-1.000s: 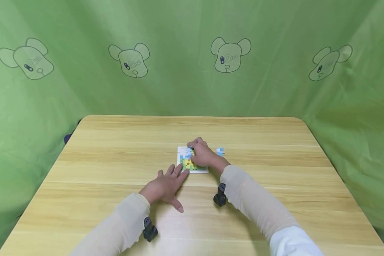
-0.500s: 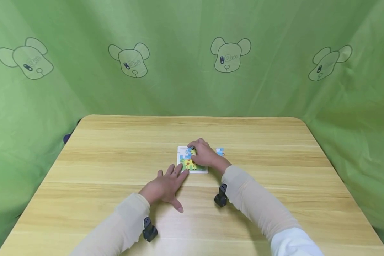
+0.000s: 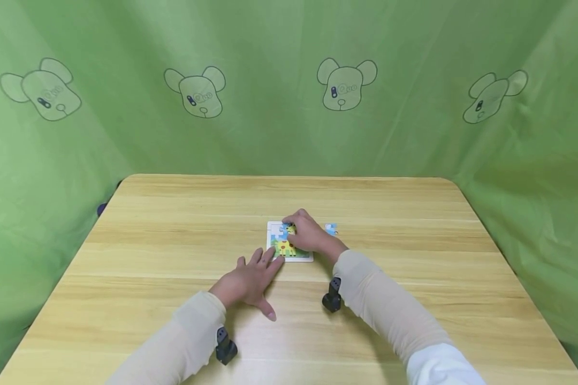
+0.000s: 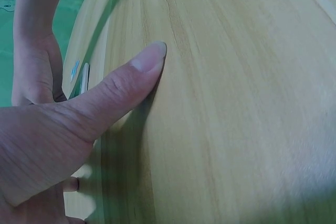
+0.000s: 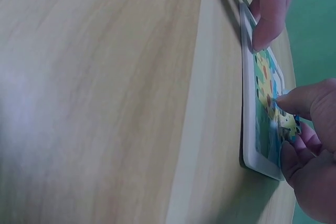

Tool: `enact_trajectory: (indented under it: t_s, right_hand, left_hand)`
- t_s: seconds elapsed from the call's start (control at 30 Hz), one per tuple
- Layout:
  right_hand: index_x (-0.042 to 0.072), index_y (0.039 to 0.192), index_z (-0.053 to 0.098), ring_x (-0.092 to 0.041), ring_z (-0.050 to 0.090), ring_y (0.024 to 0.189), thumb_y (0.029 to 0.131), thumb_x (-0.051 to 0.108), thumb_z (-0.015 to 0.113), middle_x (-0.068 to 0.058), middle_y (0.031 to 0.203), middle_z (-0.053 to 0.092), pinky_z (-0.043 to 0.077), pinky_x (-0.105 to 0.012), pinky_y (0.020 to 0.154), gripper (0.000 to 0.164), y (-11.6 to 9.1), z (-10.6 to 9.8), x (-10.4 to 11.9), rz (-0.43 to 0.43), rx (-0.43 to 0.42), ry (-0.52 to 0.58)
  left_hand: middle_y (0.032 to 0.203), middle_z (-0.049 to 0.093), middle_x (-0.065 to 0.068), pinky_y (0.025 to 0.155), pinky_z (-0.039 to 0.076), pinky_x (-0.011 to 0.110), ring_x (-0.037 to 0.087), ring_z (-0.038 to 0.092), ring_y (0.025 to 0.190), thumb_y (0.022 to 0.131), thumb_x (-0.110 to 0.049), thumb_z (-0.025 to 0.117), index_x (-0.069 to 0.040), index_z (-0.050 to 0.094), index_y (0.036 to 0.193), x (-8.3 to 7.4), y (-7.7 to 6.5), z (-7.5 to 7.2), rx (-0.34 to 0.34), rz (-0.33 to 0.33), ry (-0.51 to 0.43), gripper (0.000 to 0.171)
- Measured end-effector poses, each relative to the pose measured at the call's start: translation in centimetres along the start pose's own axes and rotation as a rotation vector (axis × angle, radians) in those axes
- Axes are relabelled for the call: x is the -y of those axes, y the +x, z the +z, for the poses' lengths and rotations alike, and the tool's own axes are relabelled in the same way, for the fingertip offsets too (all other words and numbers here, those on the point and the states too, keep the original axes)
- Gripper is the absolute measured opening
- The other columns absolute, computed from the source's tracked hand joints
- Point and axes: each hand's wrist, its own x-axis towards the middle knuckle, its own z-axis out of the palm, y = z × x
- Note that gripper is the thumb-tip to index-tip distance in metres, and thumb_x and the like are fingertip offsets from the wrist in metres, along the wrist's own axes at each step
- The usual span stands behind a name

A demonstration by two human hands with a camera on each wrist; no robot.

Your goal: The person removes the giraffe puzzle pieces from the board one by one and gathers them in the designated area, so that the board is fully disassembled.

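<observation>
A small white-rimmed jigsaw puzzle board [image 3: 299, 260] lies near the table's middle, showing a yellow giraffe body over green. My left hand [image 3: 248, 280] spreads its fingers, with two fingertips pressing the board's near left corner; its thumb [image 4: 126, 85] lies out along the table. My right hand [image 3: 308, 233] reaches over the board's right side and pinches a jigsaw piece [image 5: 289, 125] with yellow and blue on it, between thumb and fingers. In the right wrist view this piece stands tilted above the board surface. The right hand hides the board's upper right part. White backing shows at the upper left.
Another blue-and-white jigsaw piece [image 3: 331, 229] lies on the table just right of the board. The wooden table [image 3: 173, 224] has rounded far corners, and a green curtain [image 3: 270, 144] with bear-head outlines hangs behind it.
My right hand shifts only slightly over the board's upper part, and the giraffe's head on the held jigsaw piece shows more clearly. The left hand stays in place.
</observation>
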Motion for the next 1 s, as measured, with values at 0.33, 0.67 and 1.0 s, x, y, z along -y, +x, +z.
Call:
enact_trajectory:
  t_s: [0.33, 0.67, 1.0]
  right_hand:
    - [0.007, 0.132, 0.053, -0.022, 0.051, 0.110, 0.089, 0.012, 0.061, -0.011, 0.121, 0.053, 0.042, -0.038, 0.101, 0.044, 0.3, 0.1, -0.3, -0.024, -0.015, 0.018]
    - [0.011, 0.128, 0.056, -0.025, 0.051, 0.122, 0.094, 0.016, 0.056, -0.010, 0.131, 0.056, 0.038, -0.043, 0.105, 0.034, -0.1, -0.2, -1.8, -0.048, -0.069, 0.090]
    - [0.007, 0.114, 0.062, -0.020, 0.054, 0.086, 0.095, 0.016, 0.055, -0.008, 0.098, 0.062, 0.047, -0.034, 0.078, 0.022, -1.9, -1.8, -4.3, -0.006, -0.179, 0.147]
  left_hand:
    - [0.159, -0.002, 0.011, 0.109, 0.019, 0.063, 0.037, 0.006, 0.144, 0.052, -0.074, 0.070, -0.020, 0.005, 0.153, 0.0, 0.1, 0.0, 0.000, 0.003, 0.010, 0.131]
    - [0.159, -0.001, 0.011, 0.108, 0.020, 0.063, 0.037, 0.006, 0.144, 0.053, -0.073, 0.071, -0.019, 0.006, 0.153, 0.0, 0.0, 0.0, -0.009, 0.002, 0.005, 0.130]
    - [0.159, -0.002, 0.011, 0.108, 0.020, 0.063, 0.037, 0.006, 0.144, 0.053, -0.073, 0.071, -0.020, 0.005, 0.153, -0.1, 0.1, 0.2, -0.017, -0.002, 0.012, 0.131]
